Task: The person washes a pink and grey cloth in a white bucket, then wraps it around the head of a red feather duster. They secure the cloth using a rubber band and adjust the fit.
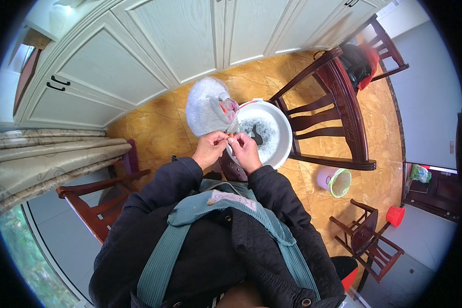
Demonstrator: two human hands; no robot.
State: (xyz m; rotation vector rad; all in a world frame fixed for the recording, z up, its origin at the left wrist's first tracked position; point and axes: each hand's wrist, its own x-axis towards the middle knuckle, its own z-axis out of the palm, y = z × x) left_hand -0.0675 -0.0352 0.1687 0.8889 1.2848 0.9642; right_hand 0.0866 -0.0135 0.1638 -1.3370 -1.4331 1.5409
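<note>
My left hand [210,148] and my right hand [245,150] meet in front of me at the near left rim of a white basin [285,148]. The fingertips of both are pinched together on something small and brownish, too small to name. White foam or suds cover much of the inside of the basin, with a dark curved thing [257,135] in it. Just beyond my left hand stands a bulging, pale grey, sack-like thing [205,105] with a knitted look. Pink and red stuff [230,109] shows at its right side, partly wrapped in something clear.
A dark wooden chair [344,110] stands close to the basin's right. Farther right are a pink bin [324,177] with a greenish liner, a small wooden chair [363,231] and a red bucket [395,216]. White cabinets [174,41] line the far side; another chair [95,203] is at left.
</note>
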